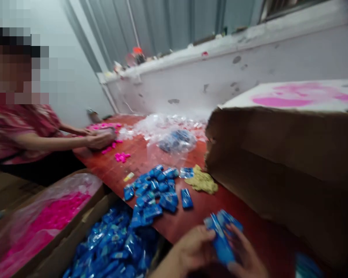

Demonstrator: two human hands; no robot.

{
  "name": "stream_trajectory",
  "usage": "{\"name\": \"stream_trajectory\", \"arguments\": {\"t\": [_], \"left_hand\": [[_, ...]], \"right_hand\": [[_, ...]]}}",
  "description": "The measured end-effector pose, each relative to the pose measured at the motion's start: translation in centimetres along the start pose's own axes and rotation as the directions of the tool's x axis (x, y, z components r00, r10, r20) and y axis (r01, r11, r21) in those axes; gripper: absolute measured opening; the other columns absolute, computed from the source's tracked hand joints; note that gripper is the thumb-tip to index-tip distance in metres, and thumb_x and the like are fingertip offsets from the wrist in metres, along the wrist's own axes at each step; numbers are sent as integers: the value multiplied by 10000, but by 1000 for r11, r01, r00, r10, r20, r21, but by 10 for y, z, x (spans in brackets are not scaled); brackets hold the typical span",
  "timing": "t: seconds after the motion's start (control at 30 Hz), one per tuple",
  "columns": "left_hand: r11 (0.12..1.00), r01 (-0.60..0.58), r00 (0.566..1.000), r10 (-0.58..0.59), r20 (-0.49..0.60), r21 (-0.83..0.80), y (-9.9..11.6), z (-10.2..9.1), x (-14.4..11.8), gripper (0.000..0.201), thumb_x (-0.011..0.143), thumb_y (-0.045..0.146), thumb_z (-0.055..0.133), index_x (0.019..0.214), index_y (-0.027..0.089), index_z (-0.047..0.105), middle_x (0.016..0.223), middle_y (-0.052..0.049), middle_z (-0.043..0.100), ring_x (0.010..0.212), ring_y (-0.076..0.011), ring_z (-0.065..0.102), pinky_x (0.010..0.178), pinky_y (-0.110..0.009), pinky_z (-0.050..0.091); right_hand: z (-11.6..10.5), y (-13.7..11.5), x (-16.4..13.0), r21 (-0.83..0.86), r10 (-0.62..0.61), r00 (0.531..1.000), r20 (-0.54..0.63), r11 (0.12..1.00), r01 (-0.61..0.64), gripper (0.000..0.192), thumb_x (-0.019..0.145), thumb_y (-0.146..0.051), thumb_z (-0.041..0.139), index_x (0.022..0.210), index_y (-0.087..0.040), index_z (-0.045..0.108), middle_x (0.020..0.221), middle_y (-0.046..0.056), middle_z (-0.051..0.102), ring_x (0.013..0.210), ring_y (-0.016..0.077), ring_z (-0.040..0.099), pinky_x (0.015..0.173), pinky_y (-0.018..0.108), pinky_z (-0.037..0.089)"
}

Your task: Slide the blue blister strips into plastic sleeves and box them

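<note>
A: Holding a small fanned stack of shiny blue plastic sachets (222, 235) above the near edge of the red-brown tabletop (197, 208). Left hand (193, 249) curled round the lower end, right hand (245, 256) cupped against the other side, fingers partly closed rather than clenched.

B: Slippery, probably. Glossy film, several pieces in one grip, top ends splayed apart. Likely to slide out if either hand loosens.

A: Agreed. Sitting between both palms, upper half poking clear of the fingers, lower half hidden by the thumbs. Hard to count through the blur.

B: Falling where, though?

A: Possibly over the tabletop edge. Just below and left: an open brown cardboard box of more blue sachets (116, 247), harmless enough. Beside that, a plastic-lined box of bright pink pieces (46, 224); landing there could mean mixed colours.

B: And the loose heap of blue sachets (153, 193) further in?

A: Near, not touching the grip. Beyond it a crumpled yellow-green wad (202, 181) and a clear plastic bag with blue pieces inside (175, 141). Large brown cardboard carton (281, 162) close on the right; easily bumped by a right elbow.

B: Other person?

A: Well apart, across the tabletop, both of the co-worker's hands (100, 139) among scattered pink pieces.
</note>
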State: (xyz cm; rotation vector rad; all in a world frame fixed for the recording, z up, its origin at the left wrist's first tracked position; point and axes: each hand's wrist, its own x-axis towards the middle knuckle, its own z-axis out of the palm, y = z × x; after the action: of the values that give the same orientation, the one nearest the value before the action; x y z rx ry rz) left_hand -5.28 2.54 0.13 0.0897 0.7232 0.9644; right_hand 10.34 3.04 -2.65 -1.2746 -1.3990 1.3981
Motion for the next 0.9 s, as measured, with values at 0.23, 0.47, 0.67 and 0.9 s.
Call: {"name": "stream_trajectory", "arguments": {"t": [0.23, 0.47, 0.67, 0.9], "left_hand": [[996, 35, 983, -48, 178, 78, 4, -4, 6, 245, 800, 206, 537, 994, 79, 614, 828, -133, 681, 800, -205, 647, 724, -290, 479], [1000, -15, 995, 14, 100, 11, -8, -4, 6, 216, 815, 201, 526, 959, 87, 638, 879, -111, 688, 821, -178, 636, 750, -286, 488], [996, -76, 997, 77, 13, -38, -21, 1, 4, 167, 766, 230, 604, 866, 112, 668, 839, -76, 694, 759, -154, 633, 782, -307, 487], [976, -175, 977, 189, -102, 129, -21, 15, -4, 235, 727, 326, 636, 866, 139, 664, 817, -53, 687, 743, -149, 613, 760, -294, 471]], "right_hand": [[3, -9, 3, 371, 30, 962, 272, 919, -134, 828, 584, -370, 765, 1307, -344, 363, 1349, 45, 421, 1088, 249, 529, 849, 365, 472], [-1, -11, 4, 316, -57, 968, 244, 948, -23, 689, 679, -494, 672, 1289, -305, 414, 1278, 50, 496, 1196, 222, 437, 996, 355, 347], [1, -11, 1, 274, -77, 972, 220, 962, 14, 608, 757, -525, 573, 1294, -289, 414, 1223, 55, 544, 1096, 207, 529, 931, 318, 414], [8, -7, -1, 137, -92, 980, 178, 988, 68, 595, 782, -520, 543, 1301, -264, 408, 1279, 64, 503, 1186, 224, 453, 977, 340, 385]]}}
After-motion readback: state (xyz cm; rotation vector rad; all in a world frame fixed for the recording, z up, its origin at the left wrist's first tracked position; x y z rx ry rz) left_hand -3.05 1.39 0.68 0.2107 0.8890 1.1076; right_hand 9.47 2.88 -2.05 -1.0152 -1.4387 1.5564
